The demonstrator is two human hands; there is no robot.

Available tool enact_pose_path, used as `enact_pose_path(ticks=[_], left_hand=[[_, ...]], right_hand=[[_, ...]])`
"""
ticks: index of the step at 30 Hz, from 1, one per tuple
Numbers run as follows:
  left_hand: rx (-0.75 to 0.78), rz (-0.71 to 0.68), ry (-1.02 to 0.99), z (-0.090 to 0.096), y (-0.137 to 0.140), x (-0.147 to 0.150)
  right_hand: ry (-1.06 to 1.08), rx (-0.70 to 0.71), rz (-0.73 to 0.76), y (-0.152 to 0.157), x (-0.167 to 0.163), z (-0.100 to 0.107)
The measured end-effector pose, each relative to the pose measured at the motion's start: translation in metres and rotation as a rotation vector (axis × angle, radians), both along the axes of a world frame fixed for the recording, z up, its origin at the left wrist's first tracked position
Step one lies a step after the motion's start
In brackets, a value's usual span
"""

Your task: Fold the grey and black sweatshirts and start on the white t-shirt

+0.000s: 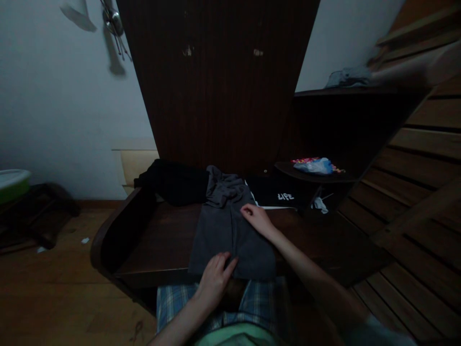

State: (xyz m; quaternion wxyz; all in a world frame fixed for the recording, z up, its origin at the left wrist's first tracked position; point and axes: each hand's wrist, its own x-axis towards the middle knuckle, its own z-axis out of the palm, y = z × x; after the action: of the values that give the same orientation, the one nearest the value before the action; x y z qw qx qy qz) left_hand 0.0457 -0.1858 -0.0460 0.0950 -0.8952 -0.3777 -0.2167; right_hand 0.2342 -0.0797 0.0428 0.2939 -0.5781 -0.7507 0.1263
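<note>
A pair of dark grey shorts (212, 235) lies on the dark wooden bench (169, 235), legs side by side toward me, the waist end bunched up at the back. My left hand (215, 278) rests at the front hem near the middle, fingers stretched over the cloth and thumb apart. Farther back, at the right side of the shorts, my right hand (258, 220) has its fingertips curled together on the fabric. Black clothing (176, 182) lies to the left of the shorts. On the right is a folded black garment (273, 190) with white lettering and a white edge.
A tall dark wooden panel (223, 86) rises behind the bench. Corner shelves (345, 179) at right hold a plastic bag (315, 166); grey cloth (349, 77) lies on top. Wooden slats (425, 158) stand far right. A green basin (14, 185) sits on a dark stool at left.
</note>
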Motion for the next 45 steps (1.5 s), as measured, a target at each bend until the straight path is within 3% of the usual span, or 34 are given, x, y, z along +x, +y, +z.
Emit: enact_pose_path(ticks=[3, 5, 12, 19, 29, 35, 45], left_hand=[[0.019, 0.007, 0.014, 0.001, 0.0, 0.002], [0.032, 0.012, 0.031, 0.002, 0.0, 0.002], [0.014, 0.0, 0.002, 0.008, 0.001, 0.004], [-0.087, -0.008, -0.016, 0.019, -0.002, 0.003], [-0.113, -0.032, -0.05, 0.014, -0.002, -0.001], [-0.147, -0.094, -0.173, 0.022, -0.002, -0.006], [-0.118, -0.16, -0.182, 0.012, -0.002, 0.0]], right_hand=[[-0.212, -0.22, -0.17, 0.047, -0.015, 0.002], [-0.26, -0.289, -0.222, 0.068, -0.024, -0.003], [-0.311, -0.341, -0.307, 0.1, -0.038, -0.012], [-0.343, -0.273, -0.35, 0.105, -0.041, -0.016], [-0.421, -0.12, -0.283, 0.095, -0.038, -0.021], [-0.465, -0.102, -0.26, 0.097, -0.04, -0.023], [-0.463, -0.098, -0.25, 0.102, -0.041, -0.021]])
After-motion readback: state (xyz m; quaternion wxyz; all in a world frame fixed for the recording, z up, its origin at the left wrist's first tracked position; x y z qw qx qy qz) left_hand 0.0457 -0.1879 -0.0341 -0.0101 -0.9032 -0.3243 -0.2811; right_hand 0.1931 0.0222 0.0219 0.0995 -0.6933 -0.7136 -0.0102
